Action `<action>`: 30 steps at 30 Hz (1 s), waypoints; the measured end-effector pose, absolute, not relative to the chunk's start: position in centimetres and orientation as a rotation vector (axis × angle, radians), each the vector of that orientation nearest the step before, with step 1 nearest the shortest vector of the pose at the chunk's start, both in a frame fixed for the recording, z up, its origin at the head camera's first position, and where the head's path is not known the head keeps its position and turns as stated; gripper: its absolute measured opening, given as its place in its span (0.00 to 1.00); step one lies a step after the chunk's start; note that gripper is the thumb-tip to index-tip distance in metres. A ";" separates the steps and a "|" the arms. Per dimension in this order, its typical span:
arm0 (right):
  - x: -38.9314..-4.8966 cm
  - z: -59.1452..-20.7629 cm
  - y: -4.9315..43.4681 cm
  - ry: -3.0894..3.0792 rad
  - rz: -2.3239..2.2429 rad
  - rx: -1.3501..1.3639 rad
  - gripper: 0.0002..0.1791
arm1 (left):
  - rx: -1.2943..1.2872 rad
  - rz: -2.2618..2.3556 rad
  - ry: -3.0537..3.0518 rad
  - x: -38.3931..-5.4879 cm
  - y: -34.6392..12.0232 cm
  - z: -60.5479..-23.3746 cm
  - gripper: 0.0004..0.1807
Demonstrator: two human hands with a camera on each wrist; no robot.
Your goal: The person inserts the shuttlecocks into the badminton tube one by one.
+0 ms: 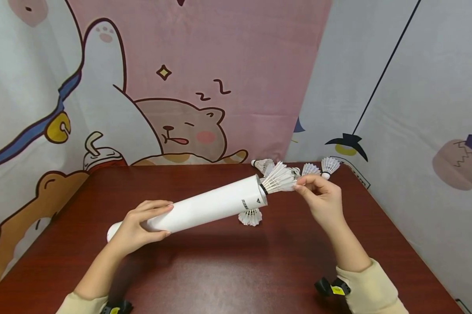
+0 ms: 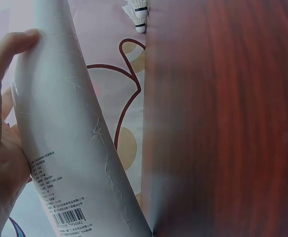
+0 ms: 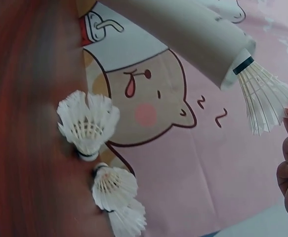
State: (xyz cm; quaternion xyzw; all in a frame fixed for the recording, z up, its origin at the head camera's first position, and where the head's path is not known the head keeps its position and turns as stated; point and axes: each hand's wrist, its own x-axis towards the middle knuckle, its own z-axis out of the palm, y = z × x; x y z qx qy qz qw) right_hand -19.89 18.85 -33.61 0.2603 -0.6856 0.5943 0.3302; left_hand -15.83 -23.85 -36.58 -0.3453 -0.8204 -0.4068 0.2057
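Observation:
My left hand (image 1: 139, 224) grips a long white shuttlecock tube (image 1: 212, 206) near its lower end, thumb on one side and fingers on the other. The tube is tilted above the table, its open mouth up and to the right. At that mouth is a white feather shuttlecock (image 1: 278, 179), cork end inside the rim and feathers sticking out. My right hand (image 1: 323, 198) pinches the feather edge between thumb and fingertips. In the right wrist view the dark band of this shuttlecock (image 3: 265, 94) shows right at the rim. Printed text and a barcode (image 2: 68, 216) mark the tube's side.
Under the tube's mouth a shuttlecock (image 1: 250, 217) lies on the dark red table (image 1: 220, 270). Several more, among them a shuttlecock (image 1: 330, 166) at the right, lie along the back edge. Behind the table hangs a cartoon-print cloth (image 1: 259, 87).

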 end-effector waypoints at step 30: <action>-19.4 -35.4 15.3 -1.811 1.697 0.853 0.12 | -0.979 -1.127 -2.278 -15.9 -23.9 -36.5 0.33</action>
